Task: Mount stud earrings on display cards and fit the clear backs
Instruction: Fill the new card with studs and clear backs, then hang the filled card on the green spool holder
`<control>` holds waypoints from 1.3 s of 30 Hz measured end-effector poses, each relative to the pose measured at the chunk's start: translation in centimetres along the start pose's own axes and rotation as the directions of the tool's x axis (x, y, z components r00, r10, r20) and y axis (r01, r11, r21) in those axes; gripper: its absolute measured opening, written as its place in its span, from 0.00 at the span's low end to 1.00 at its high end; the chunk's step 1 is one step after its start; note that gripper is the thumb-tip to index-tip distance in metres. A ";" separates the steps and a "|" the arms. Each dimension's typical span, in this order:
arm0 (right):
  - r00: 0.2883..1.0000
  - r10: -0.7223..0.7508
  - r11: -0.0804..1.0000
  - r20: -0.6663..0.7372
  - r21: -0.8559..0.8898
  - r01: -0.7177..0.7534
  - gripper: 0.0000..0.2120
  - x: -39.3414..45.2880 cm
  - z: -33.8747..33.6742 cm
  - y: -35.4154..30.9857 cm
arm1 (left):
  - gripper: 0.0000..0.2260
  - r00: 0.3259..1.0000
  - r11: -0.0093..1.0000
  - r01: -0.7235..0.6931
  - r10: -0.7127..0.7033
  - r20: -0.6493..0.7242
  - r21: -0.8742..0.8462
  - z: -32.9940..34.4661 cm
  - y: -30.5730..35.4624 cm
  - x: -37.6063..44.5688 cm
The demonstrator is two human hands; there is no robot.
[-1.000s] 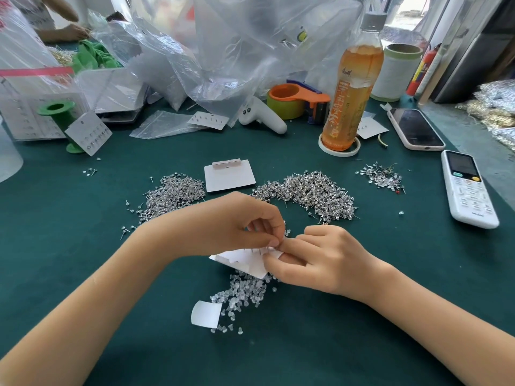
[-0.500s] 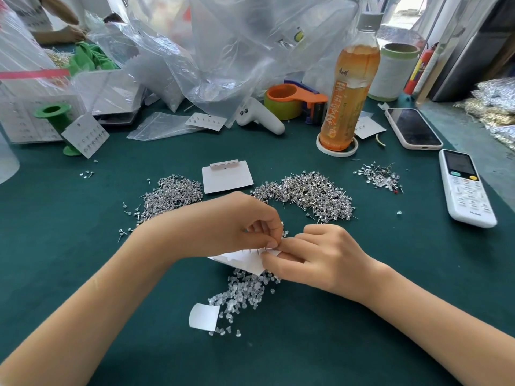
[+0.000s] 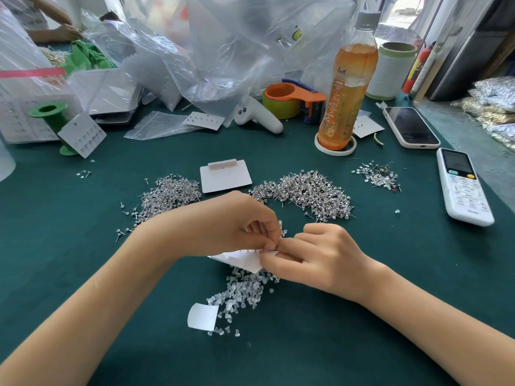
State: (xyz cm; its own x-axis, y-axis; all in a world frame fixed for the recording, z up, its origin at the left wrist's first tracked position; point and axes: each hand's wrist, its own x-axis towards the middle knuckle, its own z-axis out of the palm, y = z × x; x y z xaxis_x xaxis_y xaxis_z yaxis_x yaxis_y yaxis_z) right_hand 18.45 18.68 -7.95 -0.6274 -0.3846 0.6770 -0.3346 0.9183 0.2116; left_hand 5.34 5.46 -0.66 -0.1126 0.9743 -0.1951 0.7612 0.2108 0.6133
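Two hands meet over the middle of the green surface (image 3: 69, 246). The left hand (image 3: 234, 224) comes in from the left with its fingers curled, thumb and fingertips pinching the upper edge of a white display card (image 3: 239, 259). The right hand (image 3: 320, 257) grips the same card from the right, its thumb and forefinger pressed together at the card's corner, touching the left fingertips; whether a stud or a back sits between them is too small to tell. A few thin posts stick up from the card's top edge.

Just below the card lies a heap of clear backs (image 3: 245, 291), with a small white paper piece (image 3: 202, 316) at its lower left. Beyond the hands are two piles of stud earrings: a left pile (image 3: 170, 193) and a larger right pile (image 3: 312, 190), with a blank card (image 3: 225, 176) between them. A smaller scatter of studs (image 3: 376, 175) lies farther right, near a white remote (image 3: 462, 188), a phone (image 3: 409, 126) and an orange drink bottle (image 3: 348, 87).
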 end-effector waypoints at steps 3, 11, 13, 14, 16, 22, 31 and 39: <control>1.000 0.007 1.000 -0.004 -0.011 -0.007 0.09 0.0 0.0 0.0 | 0.05 1.000 1.000 -0.005 0.005 -0.002 -0.005 0.0 -0.1 0.1; 1.000 -0.020 1.000 -0.019 -0.025 0.020 0.09 0.1 -0.1 0.0 | 0.06 0.999 0.998 0.034 -0.032 0.032 -0.062 -0.4 -0.3 0.6; 1.000 -0.016 1.000 -0.023 -0.025 0.016 0.08 0.1 -0.1 0.1 | 0.07 0.999 0.997 0.036 -0.033 0.036 -0.075 -0.5 -0.4 0.7; 1.000 -0.012 1.000 -0.024 -0.021 0.011 0.08 0.0 0.0 0.2 | 0.07 0.999 0.996 0.035 -0.032 0.039 -0.078 -0.5 -0.4 0.7; 1.000 0.000 1.000 -0.016 0.010 0.000 0.08 -0.1 0.1 0.4 | 0.04 0.999 0.996 0.026 -0.023 0.041 -0.087 -0.6 -0.7 0.7; 0.906 0.421 0.825 -0.032 0.429 -0.368 0.04 0.0 0.1 1.2 | 0.11 0.942 0.963 -0.035 -0.058 -0.330 -0.267 -2.5 -2.6 -0.4; 0.517 0.764 0.031 0.385 0.779 -0.626 0.06 1.8 0.3 2.8 | 0.09 0.913 0.908 -0.036 -0.140 -0.384 -0.417 -1.6 -5.6 -3.6; 0.639 0.626 0.078 0.447 0.780 -0.621 0.06 8.4 4.0 3.9 | 0.07 0.695 0.946 0.028 -0.251 -0.674 -0.324 -2.3 -7.2 -6.7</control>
State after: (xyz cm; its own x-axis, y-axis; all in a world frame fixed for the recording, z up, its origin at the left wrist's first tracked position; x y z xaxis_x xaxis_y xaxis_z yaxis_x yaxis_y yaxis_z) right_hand 9.02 18.66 -4.26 -0.9245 0.2877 0.2502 -0.1843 0.2373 -0.9538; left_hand -0.89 -2.43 -2.01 -0.7000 0.6773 0.2264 0.5099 0.2521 0.8224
